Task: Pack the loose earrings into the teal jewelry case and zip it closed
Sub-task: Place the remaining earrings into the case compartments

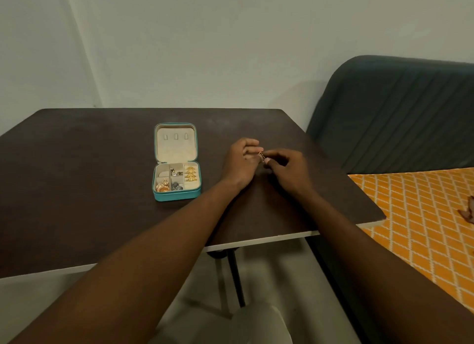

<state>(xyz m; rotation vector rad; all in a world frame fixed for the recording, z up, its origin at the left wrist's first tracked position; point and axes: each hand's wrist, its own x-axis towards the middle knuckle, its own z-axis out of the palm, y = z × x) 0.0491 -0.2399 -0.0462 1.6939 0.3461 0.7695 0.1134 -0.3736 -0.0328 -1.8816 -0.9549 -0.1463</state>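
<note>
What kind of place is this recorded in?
Probably a bedroom or small living room at home: a dark table by a plain wall, a dark green padded headboard or sofa back beside it, and an orange diamond-patterned cover below that. The teal jewelry case fits a home.

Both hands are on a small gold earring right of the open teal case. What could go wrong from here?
1. The gold earring, pinched only at the fingertips of the left hand and right hand, could slip and be hard to spot on the dark table.
2. Carrying it over, a hand might nudge the open teal case and spill its filled compartments.
</note>
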